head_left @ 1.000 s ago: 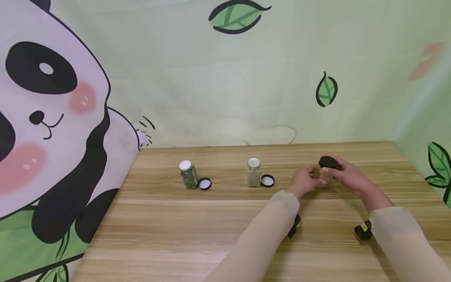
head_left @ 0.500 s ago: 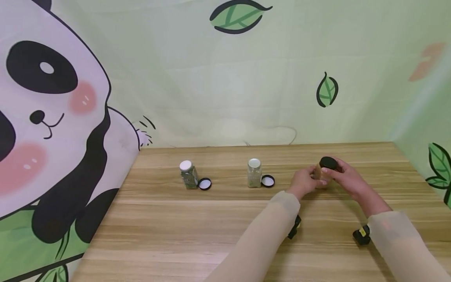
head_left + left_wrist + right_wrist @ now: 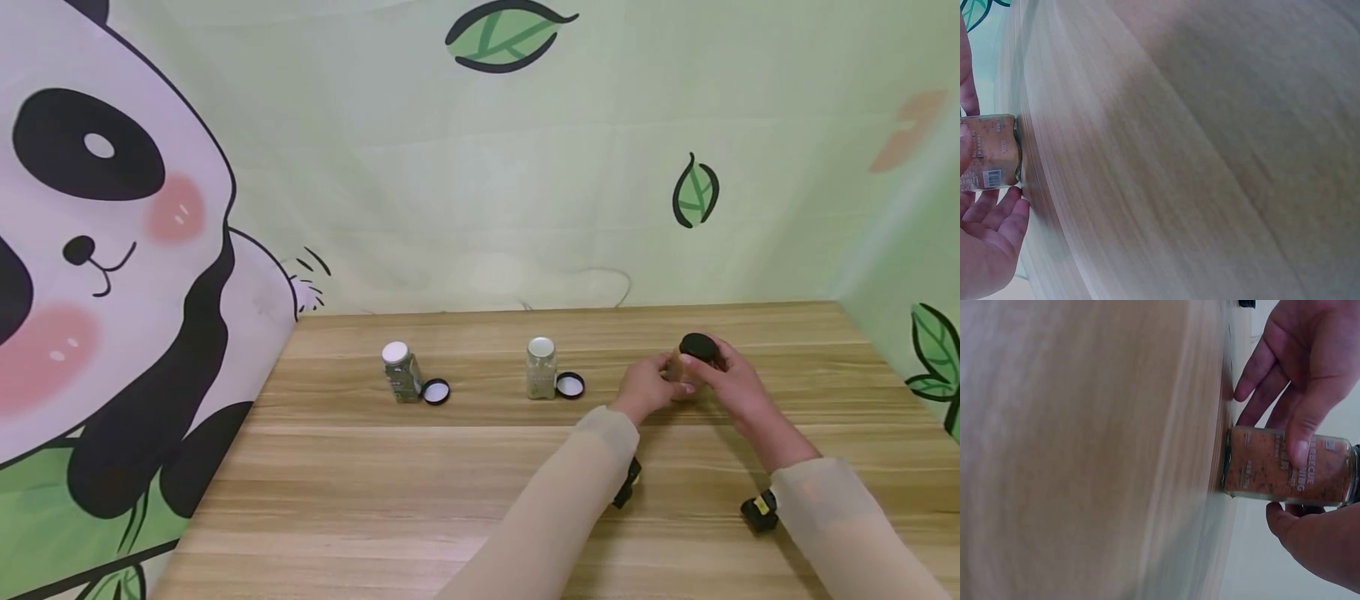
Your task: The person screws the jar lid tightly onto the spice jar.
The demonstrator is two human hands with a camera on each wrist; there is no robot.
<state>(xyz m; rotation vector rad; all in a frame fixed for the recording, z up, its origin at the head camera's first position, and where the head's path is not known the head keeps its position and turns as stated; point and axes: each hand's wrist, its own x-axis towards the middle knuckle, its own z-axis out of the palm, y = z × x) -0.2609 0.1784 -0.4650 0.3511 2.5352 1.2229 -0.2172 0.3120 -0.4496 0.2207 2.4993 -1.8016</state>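
Observation:
In the head view, a spice jar [image 3: 678, 367] with a black lid [image 3: 698, 347] stands upright at the right of the table. Reddish-brown seasoning fills the glass, and its printed label reads "BARBECUE" in the right wrist view. My left hand [image 3: 651, 388] grips the jar's body from the left, thumb across the front. From the right, my right hand [image 3: 738, 385] holds the jar's top, fingers around the lid. In the left wrist view, the jar's base [image 3: 1017, 150] is right at the tabletop, and the lid is out of frame.
An uncapped jar of green herbs [image 3: 405, 379] stands at left, a black lid [image 3: 436, 392] beside it. Nearer the middle is a pale glass jar [image 3: 541, 371], another upturned lid [image 3: 570, 385] next to it. Printed fabric walls rise behind the wooden table [image 3: 420, 483].
My right wrist and sleeve have swung left and toward me, the hand turning at the lid. The left hand and the jar have stayed in place.

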